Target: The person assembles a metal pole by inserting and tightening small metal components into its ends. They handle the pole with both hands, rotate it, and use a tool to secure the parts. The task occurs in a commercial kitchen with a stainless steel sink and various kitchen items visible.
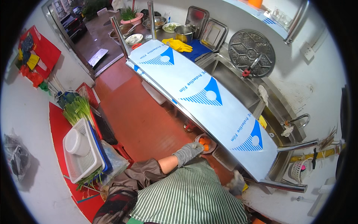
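Note:
My left hand (189, 152), in a grey knit glove, is in front of my green-striped apron (186, 190). Its fingers are curled together beside a pale bowl (213, 145) with orange pieces (204, 142) in it. What the fingers hold, if anything, is hidden. My right hand (235, 183), gloved too, is low beside the apron, near the close end of a long metal shelf (186, 87). It is blurred, and a bit of yellow shows next to it. White and blue protective film covers the shelf, which has shiny tube legs at both ends.
A steel sink (238, 84) with a tap (298, 121) runs along the right wall. Yellow gloves (178, 45), pots and bowls stand at the back. On the left, a white basket (89, 160) and green onions (77, 110) flank the red floor (130, 108). A doorway opens at back left.

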A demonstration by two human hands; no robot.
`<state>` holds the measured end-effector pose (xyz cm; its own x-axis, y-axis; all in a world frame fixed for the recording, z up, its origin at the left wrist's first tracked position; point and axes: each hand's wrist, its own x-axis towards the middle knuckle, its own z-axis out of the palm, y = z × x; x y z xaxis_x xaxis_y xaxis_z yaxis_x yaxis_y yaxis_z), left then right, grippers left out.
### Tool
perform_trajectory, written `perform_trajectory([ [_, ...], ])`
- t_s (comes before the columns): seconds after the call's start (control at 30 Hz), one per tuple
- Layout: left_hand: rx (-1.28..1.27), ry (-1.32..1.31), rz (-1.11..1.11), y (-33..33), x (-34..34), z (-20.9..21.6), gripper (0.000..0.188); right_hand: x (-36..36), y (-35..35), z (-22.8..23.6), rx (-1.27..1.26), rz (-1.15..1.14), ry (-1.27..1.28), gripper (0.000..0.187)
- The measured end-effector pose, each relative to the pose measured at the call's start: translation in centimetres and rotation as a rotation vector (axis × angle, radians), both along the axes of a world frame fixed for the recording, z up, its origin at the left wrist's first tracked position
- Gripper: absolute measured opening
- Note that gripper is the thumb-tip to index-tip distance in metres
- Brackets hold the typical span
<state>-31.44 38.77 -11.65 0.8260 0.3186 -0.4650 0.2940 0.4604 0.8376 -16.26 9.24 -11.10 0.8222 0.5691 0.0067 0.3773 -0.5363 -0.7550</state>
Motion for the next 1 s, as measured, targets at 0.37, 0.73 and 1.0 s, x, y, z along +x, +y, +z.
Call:
perform_trajectory([
  [0.37,-0.037,0.053,-0.016,13.7,-4.7,7.3,0.026,-3.4,38.6,9.9,-0.183,0.856,0.452,0.036],
  [0.73,-0.276,-0.287,0.882,21.5,-18.6,1.9,0.034,-16.4,59.9,5.9,0.181,1.838,-0.036,0.039],
  [1.0,-0.152,-0.025,0.779,39.6,-31.2,-4.4,0.018,-25.5,74.5,4.3,0.247,1.900,-0.265,0.051],
])
